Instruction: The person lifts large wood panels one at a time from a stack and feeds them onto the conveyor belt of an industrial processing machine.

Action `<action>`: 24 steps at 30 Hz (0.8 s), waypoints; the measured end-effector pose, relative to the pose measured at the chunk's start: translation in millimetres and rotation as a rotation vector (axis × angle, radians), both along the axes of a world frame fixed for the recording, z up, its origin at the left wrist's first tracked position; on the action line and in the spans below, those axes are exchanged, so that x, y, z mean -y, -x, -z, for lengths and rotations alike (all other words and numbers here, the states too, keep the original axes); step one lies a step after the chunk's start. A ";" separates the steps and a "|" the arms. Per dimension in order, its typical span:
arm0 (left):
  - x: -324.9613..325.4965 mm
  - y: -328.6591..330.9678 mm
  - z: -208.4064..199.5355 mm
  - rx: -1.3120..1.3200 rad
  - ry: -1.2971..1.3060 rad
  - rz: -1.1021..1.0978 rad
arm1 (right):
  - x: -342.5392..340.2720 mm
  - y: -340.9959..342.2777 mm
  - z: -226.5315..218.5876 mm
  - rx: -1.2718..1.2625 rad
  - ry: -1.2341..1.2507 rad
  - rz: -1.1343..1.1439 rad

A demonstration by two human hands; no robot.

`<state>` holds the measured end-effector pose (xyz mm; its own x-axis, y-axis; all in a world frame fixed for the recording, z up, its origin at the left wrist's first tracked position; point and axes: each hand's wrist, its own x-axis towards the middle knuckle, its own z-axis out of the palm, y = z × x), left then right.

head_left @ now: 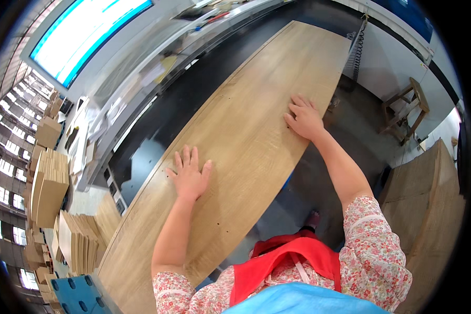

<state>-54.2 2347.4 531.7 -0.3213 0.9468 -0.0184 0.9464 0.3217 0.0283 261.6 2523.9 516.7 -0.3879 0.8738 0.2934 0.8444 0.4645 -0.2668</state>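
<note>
Both hands (190,181) (306,123) rest palm-down, the long wood-grained board (248,138) beneath them.

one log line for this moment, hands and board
left hand: fingers spread, resting on board | right hand: resting near board's right edge | board: long, wood-grain | wooden stool: right of board

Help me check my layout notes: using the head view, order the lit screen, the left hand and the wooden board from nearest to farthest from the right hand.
1. Wooden board: directly under the right hand.
2. Left hand: to its left, on the same board.
3. Lit screen: off at the upper left, beyond the board.
</note>
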 end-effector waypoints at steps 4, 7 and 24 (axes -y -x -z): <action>-74.6 -28.2 0.5 -0.031 -0.002 -0.037 | -89.8 -35.6 8.1 0.045 0.007 -0.106; -132.6 -54.8 2.5 -0.029 -0.035 -0.061 | -157.5 -64.8 13.5 0.027 0.003 -0.156; -484.9 -173.0 9.0 0.117 -0.253 0.024 | -473.1 -191.1 -2.0 0.180 0.112 0.253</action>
<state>118.8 2832.3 522.7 -0.3079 0.9335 0.1839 0.9394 0.2676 0.2143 452.7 2997.0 518.7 -0.1910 0.9720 0.1368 0.9676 0.2098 -0.1402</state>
